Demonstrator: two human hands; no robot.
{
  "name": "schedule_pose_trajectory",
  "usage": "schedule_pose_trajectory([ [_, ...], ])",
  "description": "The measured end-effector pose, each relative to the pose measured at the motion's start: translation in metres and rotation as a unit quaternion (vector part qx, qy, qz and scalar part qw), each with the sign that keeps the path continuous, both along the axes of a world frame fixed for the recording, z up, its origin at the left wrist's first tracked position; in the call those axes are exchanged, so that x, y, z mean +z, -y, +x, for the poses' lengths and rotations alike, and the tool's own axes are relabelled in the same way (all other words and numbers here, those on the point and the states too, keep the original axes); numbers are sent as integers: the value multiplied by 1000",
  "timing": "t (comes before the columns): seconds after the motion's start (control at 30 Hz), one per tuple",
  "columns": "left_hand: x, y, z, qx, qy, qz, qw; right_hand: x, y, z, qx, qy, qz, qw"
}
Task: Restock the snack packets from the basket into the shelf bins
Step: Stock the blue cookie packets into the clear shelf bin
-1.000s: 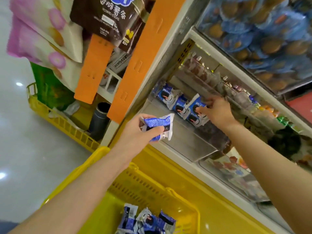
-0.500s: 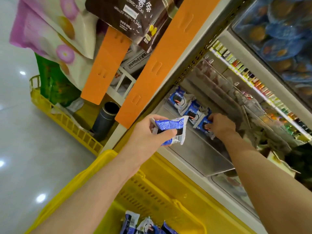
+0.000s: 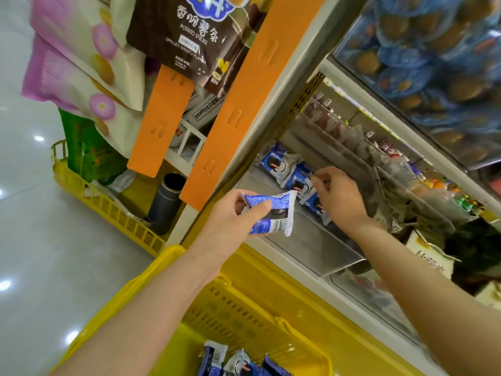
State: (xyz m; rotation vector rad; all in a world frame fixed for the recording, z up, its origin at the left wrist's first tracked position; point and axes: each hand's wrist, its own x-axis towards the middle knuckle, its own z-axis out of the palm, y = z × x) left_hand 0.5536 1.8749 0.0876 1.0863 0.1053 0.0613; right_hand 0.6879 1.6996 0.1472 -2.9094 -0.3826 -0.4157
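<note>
My left hand (image 3: 233, 221) grips a blue-and-white snack packet (image 3: 273, 213) in front of the clear shelf bin (image 3: 311, 245). Inside the bin, a row of matching packets (image 3: 282, 166) stands at the back left. My right hand (image 3: 339, 196) reaches into the bin with its fingers curled, and the fingertips pinch the top edge of a packet in the row (image 3: 301, 180). Another packet (image 3: 314, 203) shows just under that hand. Below my arms, the yellow basket (image 3: 260, 313) holds several more of these packets (image 3: 235, 362).
Orange strips (image 3: 244, 104) with hanging snack bags (image 3: 173, 36) stand left of the shelf. A second yellow basket (image 3: 108, 207) sits on the floor beside a dark cylinder (image 3: 168, 199). Neighbouring bins hold other snacks, with blue-wrapped ones (image 3: 433, 63) above.
My right hand has drawn back a little from pressing on the row and now has its fingertips at a packet's top edge. My left hand still holds its packet in about the same place.
</note>
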Motion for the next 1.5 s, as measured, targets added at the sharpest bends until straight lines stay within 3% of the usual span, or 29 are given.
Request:
schedule_pose_trajectory([
  [0.13, 5, 2, -5, -15, -21, -16, 1000, 14, -21, -67, 103, -50, 102, 988],
  [0.23, 9, 4, -14, -30, 11, 8, 999, 19, -21, -103, 135, -155, 152, 967],
  [0.3, 13, 8, -20, -33, 24, 36, 998, 20, -16, -116, 125, -219, 234, 939],
  [0.4, 16, 14, -26, -11, 20, 106, 994, 22, -7, -129, 93, -183, 325, 923],
  [0.47, 16, 18, -28, 3, -14, 161, 987, 23, 0, -139, 105, -73, 301, 945],
  [0.53, 18, 22, -33, -48, -75, 172, 981, 20, 5, -153, 148, 24, 232, 961],
  [0.67, 22, 31, -35, -150, -117, 3, 982, 5, 6, -171, 264, 148, -4, 953],
  [0.8, 28, 34, -34, -111, -99, -92, 985, -9, 4, -176, 331, 150, -65, 929],
  [0.87, 27, 33, -33, -73, -86, -59, 992, -14, 4, -178, 324, 91, -27, 941],
  [1.0, 25, 31, -32, -49, -63, -23, 997, -7, 2, -174, 182, -12, 175, 968],
  [1.13, 23, 28, -30, -69, -19, 15, 997, 5, -1, -154, 77, -158, 339, 924],
  [1.27, 17, 33, -30, -45, 14, 124, 991, 8, -4, -142, 35, -328, 371, 868],
  [1.37, 15, 35, -25, 8, 62, 224, 973, 5, -3, -137, 44, -315, 394, 862],
  [1.5, 14, 21, -9, 86, 131, 379, 912, 13, 1, -117, 40, -194, 389, 900],
])
